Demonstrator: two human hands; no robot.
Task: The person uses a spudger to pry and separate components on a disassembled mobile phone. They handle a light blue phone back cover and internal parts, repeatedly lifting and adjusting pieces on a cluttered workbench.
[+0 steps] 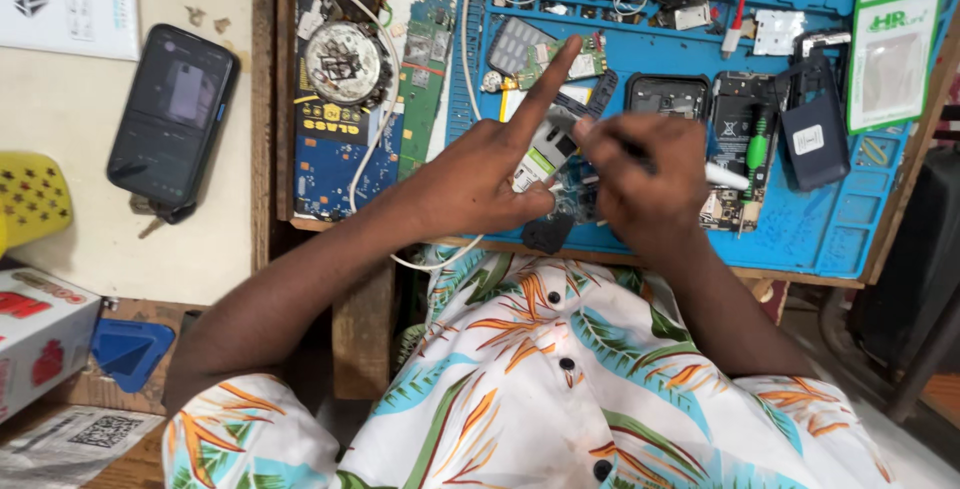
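— What do we see, biggest first?
— The blue work mat (800, 234), then our left hand (480, 174), forefinger straight, pinching a small white phone part (545, 149) above the mat's near edge.
— And our right hand (645, 184)?
— Curled around a white-tipped tool (725, 176), touching that part.
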